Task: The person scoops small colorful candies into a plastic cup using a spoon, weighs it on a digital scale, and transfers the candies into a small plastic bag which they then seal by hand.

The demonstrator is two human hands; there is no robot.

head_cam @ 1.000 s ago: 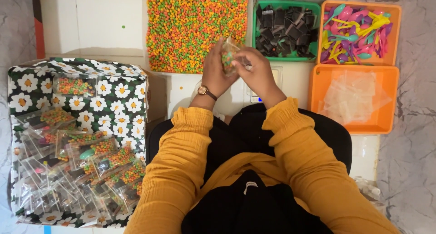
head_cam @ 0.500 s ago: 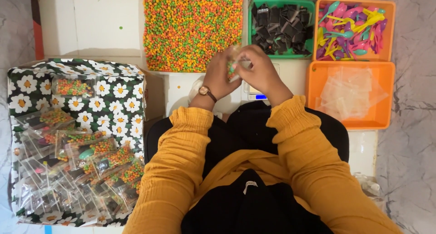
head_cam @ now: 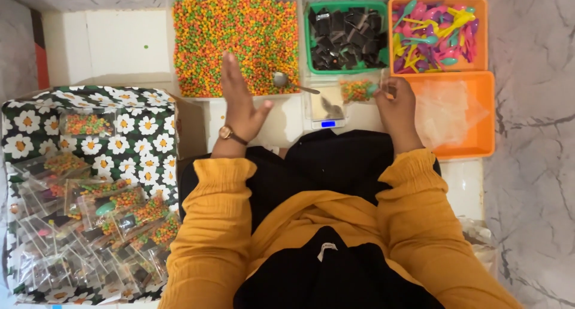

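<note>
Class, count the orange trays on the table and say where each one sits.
2. One orange tray, top right, holds coloured plastic spoons; the other orange tray, directly below it, holds clear bags.

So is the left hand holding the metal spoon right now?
No, the left hand is open and empty over the candy tray; the spoon lies apart at the tray's edge.

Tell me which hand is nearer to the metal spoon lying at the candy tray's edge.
Left. The left hand is open, just left of the metal spoon, its fingers over the candy tray. The right hand is farther right, holding a small filled bag.
</note>
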